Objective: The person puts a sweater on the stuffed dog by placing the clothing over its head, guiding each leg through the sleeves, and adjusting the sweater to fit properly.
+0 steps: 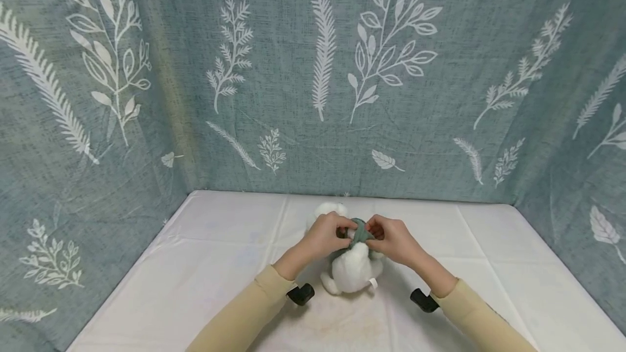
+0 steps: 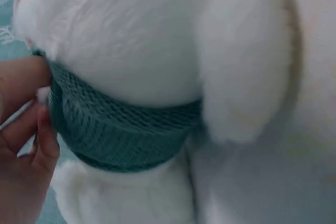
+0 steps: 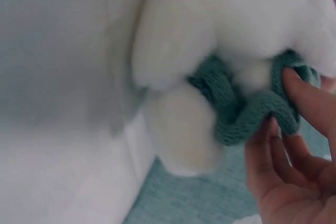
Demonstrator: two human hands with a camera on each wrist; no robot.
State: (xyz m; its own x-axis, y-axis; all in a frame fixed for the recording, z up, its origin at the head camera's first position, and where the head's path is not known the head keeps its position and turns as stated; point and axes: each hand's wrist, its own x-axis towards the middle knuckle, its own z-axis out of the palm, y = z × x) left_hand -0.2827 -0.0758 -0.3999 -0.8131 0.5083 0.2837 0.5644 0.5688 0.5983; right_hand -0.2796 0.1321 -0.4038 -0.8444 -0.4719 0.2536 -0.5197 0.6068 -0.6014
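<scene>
A white plush toy lies on the white cloth, with a small tag at its near end. Around its middle runs a green knitted garment, a snug band in the left wrist view and bunched and folded in the right wrist view. From the left side, my left hand pinches the knit's edge between thumb and fingers. My right hand pinches another part of the knit from the opposite side, thumb above and fingertips below. The toy's far side is hidden.
A white cloth with fold lines covers the table. Grey-green curtains with a white leaf print stand behind and on both sides. Black wrist devices sit below each wrist.
</scene>
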